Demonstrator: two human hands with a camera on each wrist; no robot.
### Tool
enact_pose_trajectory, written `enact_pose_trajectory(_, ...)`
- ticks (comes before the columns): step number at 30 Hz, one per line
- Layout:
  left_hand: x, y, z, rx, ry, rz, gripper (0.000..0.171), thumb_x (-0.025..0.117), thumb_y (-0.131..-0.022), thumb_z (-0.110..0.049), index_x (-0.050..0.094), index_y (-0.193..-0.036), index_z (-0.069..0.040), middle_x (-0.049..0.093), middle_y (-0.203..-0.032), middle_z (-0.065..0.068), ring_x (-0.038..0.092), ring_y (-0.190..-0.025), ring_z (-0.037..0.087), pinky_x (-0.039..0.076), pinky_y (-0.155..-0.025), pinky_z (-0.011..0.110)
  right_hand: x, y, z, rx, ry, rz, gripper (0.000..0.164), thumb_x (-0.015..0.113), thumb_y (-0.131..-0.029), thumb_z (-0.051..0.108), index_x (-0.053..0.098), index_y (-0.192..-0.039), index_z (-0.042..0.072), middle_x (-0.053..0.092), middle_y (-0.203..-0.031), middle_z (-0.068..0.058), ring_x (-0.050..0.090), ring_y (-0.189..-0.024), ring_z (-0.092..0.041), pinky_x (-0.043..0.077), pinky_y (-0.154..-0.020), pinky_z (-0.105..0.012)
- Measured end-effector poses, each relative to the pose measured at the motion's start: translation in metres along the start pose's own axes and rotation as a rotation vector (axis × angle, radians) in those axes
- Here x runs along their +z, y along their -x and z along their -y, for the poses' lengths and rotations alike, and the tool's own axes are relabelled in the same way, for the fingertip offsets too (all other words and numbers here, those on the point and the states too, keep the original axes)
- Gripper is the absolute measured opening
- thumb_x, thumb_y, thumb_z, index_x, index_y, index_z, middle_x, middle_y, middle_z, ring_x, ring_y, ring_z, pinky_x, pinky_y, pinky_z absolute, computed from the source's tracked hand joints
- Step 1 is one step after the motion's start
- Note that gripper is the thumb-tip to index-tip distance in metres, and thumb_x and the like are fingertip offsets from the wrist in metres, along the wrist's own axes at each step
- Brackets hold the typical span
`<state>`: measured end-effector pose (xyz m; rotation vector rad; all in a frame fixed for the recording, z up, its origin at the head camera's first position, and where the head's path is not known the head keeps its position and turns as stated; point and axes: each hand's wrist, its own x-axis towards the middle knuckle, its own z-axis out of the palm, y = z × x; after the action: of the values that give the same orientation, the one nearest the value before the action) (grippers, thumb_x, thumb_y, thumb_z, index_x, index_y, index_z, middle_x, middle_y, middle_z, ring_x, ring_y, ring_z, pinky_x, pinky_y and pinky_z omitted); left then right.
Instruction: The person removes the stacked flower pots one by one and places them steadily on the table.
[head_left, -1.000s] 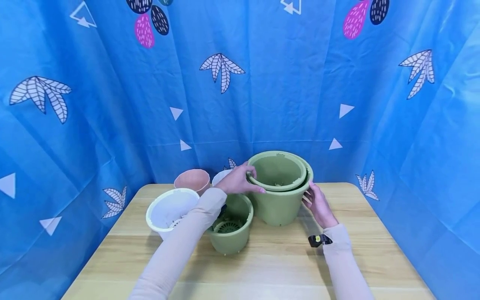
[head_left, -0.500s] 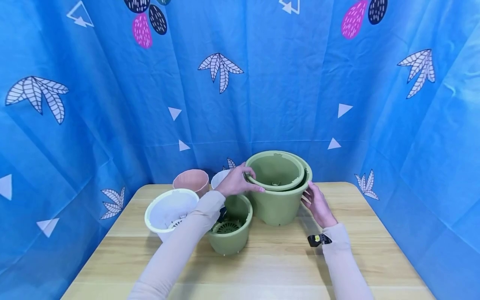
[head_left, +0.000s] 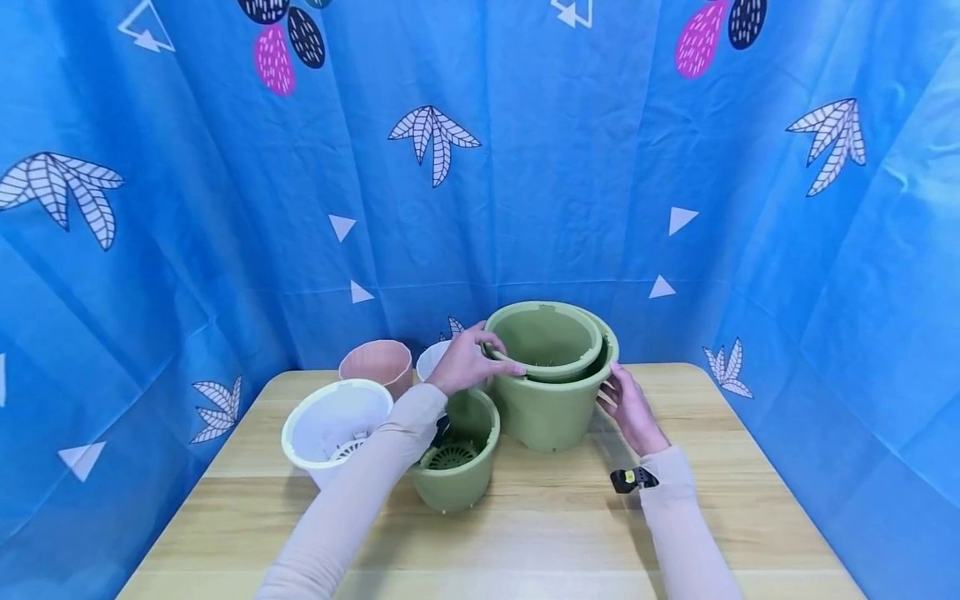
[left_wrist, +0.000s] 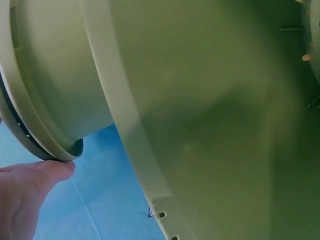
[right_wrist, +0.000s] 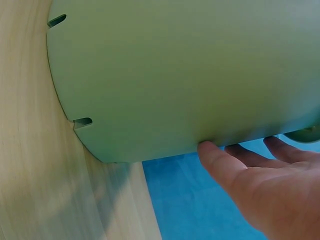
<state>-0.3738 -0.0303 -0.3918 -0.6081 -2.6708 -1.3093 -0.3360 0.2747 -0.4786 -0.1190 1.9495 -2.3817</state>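
A green flowerpot (head_left: pixel 553 337) sits inside a larger green flowerpot (head_left: pixel 547 417) at the back of the table. Its rim stands a little above the outer rim, with a gap showing at the right. My left hand (head_left: pixel 463 363) pinches the inner pot's left rim, the thumb at the front. My right hand (head_left: pixel 632 412) holds the outer pot from the right, one digit at its rim and fingertips against the side wall, as the right wrist view also shows. Close below my left wrist is a small green flowerpot (head_left: pixel 455 490), whose wall (left_wrist: pixel 210 110) fills much of the left wrist view.
Left of the small green pot stands a white pot (head_left: pixel 330 421), partly covered by my left sleeve. Behind it are a pink pot (head_left: pixel 373 360) and another white pot (head_left: pixel 427 358), half hidden by my hand. A blue patterned curtain (head_left: pixel 555 167) surrounds the wooden table (head_left: pixel 540 533).
The whole head view has shifted slightly left. The inner pot's front rim appears a touch higher above the outer rim. Both hands keep their places on the pots.
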Motion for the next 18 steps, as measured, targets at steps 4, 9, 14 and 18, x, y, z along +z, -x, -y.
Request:
enact_pose_trajectory(4, 0.0010, -0.0006, 0.0012, 0.008, 0.009, -0.023, 0.034, 0.095, -0.071, -0.044, 0.075, -0.085, -0.020, 0.042, -0.162, 0.021, 0.034, -0.155, 0.042, 0.027, -0.127, 0.060, 0.0005, -0.0010, -0.0002, -0.006, 0.014, -0.003, 0.057, 0.030, -0.110, 0.056, 0.035, -0.151, 0.017, 0.044, -0.146, 0.005, 0.039, -0.139, -0.018, 0.035, -0.119, -0.037)
enact_pose_trajectory(9, -0.0008, -0.0013, 0.0018, 0.022, 0.034, -0.061, 0.034, 0.095, -0.071, -0.041, 0.075, -0.085, -0.017, 0.044, -0.161, 0.020, 0.035, -0.155, 0.039, 0.022, -0.128, 0.060, 0.0012, -0.0010, -0.0003, -0.016, 0.035, 0.005, 0.059, 0.029, -0.109, 0.057, 0.036, -0.152, 0.016, 0.038, -0.157, -0.006, 0.043, -0.134, -0.012, 0.037, -0.116, -0.033)
enact_pose_trajectory(14, -0.0033, -0.0036, 0.0023, 0.030, 0.055, -0.080, 0.034, 0.095, -0.071, -0.041, 0.075, -0.084, -0.018, 0.046, -0.160, 0.018, 0.036, -0.155, 0.036, 0.010, -0.130, 0.063, 0.0014, -0.0013, -0.0015, -0.011, 0.033, -0.002, 0.063, 0.028, -0.110, 0.057, 0.033, -0.154, 0.012, 0.029, -0.166, -0.017, 0.045, -0.132, -0.010, 0.036, -0.118, -0.036)
enact_pose_trajectory(18, -0.0044, -0.0063, -0.0010, 0.047, 0.090, -0.086, 0.034, 0.095, -0.071, -0.043, 0.075, -0.084, -0.018, 0.046, -0.161, 0.018, 0.036, -0.155, 0.035, 0.001, -0.129, 0.066, 0.0020, -0.0014, -0.0014, -0.001, 0.026, -0.011, 0.063, 0.028, -0.110, 0.056, 0.031, -0.154, 0.011, 0.030, -0.164, -0.017, 0.045, -0.131, -0.011, 0.037, -0.117, -0.034)
